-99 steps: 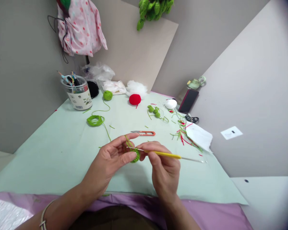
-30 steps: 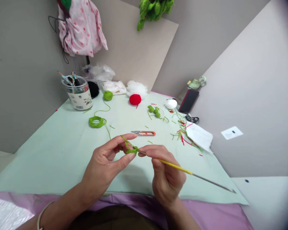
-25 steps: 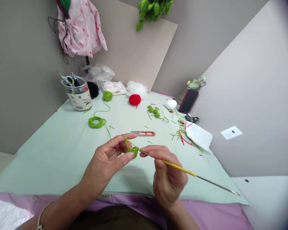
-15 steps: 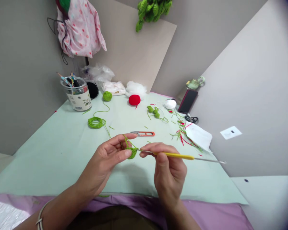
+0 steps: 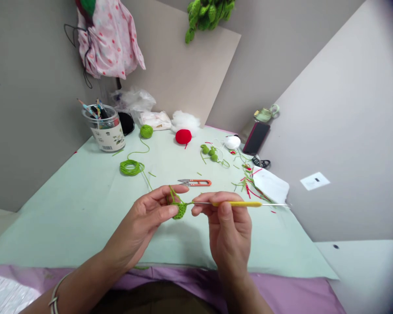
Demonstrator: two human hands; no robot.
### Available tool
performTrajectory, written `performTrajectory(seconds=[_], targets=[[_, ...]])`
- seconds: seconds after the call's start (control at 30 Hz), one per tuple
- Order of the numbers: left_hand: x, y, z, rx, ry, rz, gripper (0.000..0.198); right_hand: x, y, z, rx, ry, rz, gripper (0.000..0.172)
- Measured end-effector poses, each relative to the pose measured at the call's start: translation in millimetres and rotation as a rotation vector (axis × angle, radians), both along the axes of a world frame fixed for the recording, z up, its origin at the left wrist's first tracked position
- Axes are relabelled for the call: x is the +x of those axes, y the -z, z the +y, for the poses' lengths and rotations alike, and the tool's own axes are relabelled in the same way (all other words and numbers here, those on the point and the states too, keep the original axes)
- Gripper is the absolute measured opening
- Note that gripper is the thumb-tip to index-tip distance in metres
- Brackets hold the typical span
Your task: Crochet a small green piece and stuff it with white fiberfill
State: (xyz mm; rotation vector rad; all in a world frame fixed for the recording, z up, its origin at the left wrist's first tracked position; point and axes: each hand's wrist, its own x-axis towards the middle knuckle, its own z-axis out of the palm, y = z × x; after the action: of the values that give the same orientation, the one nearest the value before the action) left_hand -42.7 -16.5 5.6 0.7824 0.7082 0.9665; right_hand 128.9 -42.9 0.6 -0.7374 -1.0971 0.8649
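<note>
Pinching a small green crochet piece (image 5: pixel 179 211) between thumb and fingers of the left hand (image 5: pixel 150 213), over the desk (image 5: pixel 81 218) and on the near side of the orange snips (image 5: pixel 200 182), with green yarn looped around the raised index finger, close to the blades. Gripping a yellow-handled hook (image 5: pixel 239 204) in the pinched right hand (image 5: pixel 231 226), nearly level, also nearer than the snips, with a short green strand joining metal shaft to piece. Having a coil of green yarn (image 5: pixel 130 167) to the left of the snips; facing a red yarn ball (image 5: pixel 183 136) beyond them, in front of white stuffing (image 5: pixel 186 122). Seeing cut yarn scraps (image 5: pixel 248 188) to their right, beside a white sheet (image 5: pixel 271 184).
</note>
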Motion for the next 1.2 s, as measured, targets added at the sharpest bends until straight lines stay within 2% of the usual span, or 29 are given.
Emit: performTrajectory(seconds=[0.3,0.53,0.6,0.87,1.0,1.2], targets=[[3,1.2,-3,0.037,0.004,0.036,0.029,1,2.9,2,0.003,-0.013,-0.087,0.018],[5,-2.0,-3,0.005,-0.007,-0.055,0.064,-1,6.6,1,0.024,-0.019,-0.134,0.018],[5,-2.3,-3,-0.006,-0.009,-0.058,0.068,-2,6.9,0,0.022,-0.019,-0.122,0.018],[5,-2.1,-2,0.035,-0.029,-0.008,0.051,3,2.1,5,-0.027,-0.078,-0.01,0.02],[4,-0.9,-1,0.086,-0.042,0.03,0.046,6,1.4,2,-0.011,-0.063,-0.105,0.02],[-1,3.8,-8,0.271,-0.157,0.207,0.046,7,0.7,-6,0.104,0.03,-0.287,0.024]])
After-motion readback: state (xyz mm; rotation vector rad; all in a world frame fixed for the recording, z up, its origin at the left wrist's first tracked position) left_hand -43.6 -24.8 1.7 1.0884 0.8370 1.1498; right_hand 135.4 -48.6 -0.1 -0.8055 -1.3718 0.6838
